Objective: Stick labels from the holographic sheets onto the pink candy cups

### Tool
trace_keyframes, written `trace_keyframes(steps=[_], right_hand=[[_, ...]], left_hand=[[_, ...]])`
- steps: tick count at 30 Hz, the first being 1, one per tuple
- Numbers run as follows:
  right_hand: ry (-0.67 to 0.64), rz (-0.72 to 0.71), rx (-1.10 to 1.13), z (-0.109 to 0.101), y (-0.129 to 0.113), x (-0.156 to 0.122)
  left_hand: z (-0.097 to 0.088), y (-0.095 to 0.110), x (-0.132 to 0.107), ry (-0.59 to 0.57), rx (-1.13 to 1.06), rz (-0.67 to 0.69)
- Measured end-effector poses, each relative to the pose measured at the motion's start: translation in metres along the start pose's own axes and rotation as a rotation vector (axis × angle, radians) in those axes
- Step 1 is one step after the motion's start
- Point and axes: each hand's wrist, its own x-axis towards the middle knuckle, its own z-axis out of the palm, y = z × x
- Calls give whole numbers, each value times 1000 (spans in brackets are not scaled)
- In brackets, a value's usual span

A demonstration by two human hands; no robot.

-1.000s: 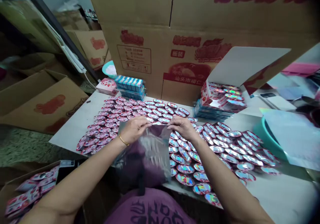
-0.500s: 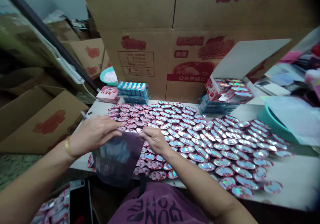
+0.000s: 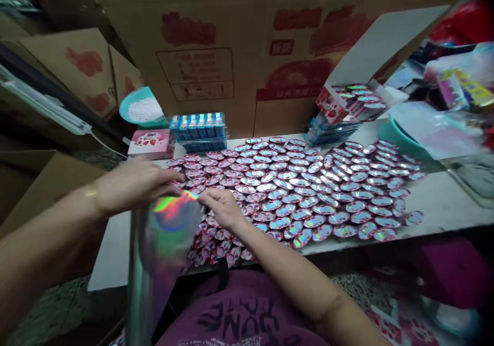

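A shiny, see-through sheet of plastic film [image 3: 170, 238] hangs in front of me, with a rainbow sheen along its top. Its upper right corner is pinched between the thumb and fingers of my right hand [image 3: 222, 207]. My left hand [image 3: 129, 184], with a yellow bracelet at the wrist, is at the film's upper left edge. Motion smears its fingers, so their grip on the film does not show clearly. Beyond both hands, many small oval cups with shiny foil lids [image 3: 285, 184] cover the white table [image 3: 447, 202] in rows.
Stacked blue packs [image 3: 200, 130] and a pink strawberry box [image 3: 150, 142] stand at the back left, near a teal bowl [image 3: 142, 106] of white bits. An open box of cups [image 3: 351, 104] sits back right beside another teal bowl [image 3: 405, 140]. A large carton [image 3: 239, 114] walls the back.
The film has swung left and lower and now hangs longer, catching rainbow light. My left hand has moved left, and my right hand slightly left, still pinching the film. The view has shifted.
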Motion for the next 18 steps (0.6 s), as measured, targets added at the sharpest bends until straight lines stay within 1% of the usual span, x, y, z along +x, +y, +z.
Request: trace_keyframes(steps=[1, 2, 3, 4, 6, 7, 9, 11, 13, 14, 16, 18], right_hand=[[50, 6, -76, -9, 14, 5], [88, 23, -151, -19, 28, 11], [136, 47, -216, -30, 43, 17], [179, 71, -275, -40, 57, 23], [228, 96, -369, -59, 79, 34], [227, 98, -396, -68, 87, 39], [190, 104, -414, -83, 96, 47], [142, 127, -422, -95, 101, 53], [113, 160, -459, -104, 104, 57], [107, 161, -491, -108, 106, 58], [109, 132, -558, -112, 111, 61], [115, 78, -606, -114, 116, 64]], left_hand=[[13, -6, 16, -230, 84, 68], [29, -11, 31, -348, 139, 76], [46, -17, 44, -430, 162, 43], [62, -22, 55, -461, 190, -17], [89, -32, 69, -483, 236, -107], [97, -36, 73, -480, 235, -129], [101, -45, 77, -490, 206, -135], [96, -56, 78, -522, 193, -141], [92, -66, 76, -533, 221, -206], [94, -70, 74, -517, 234, -242], [108, -71, 70, -456, 208, -249], [133, -66, 68, -394, 122, -168]])
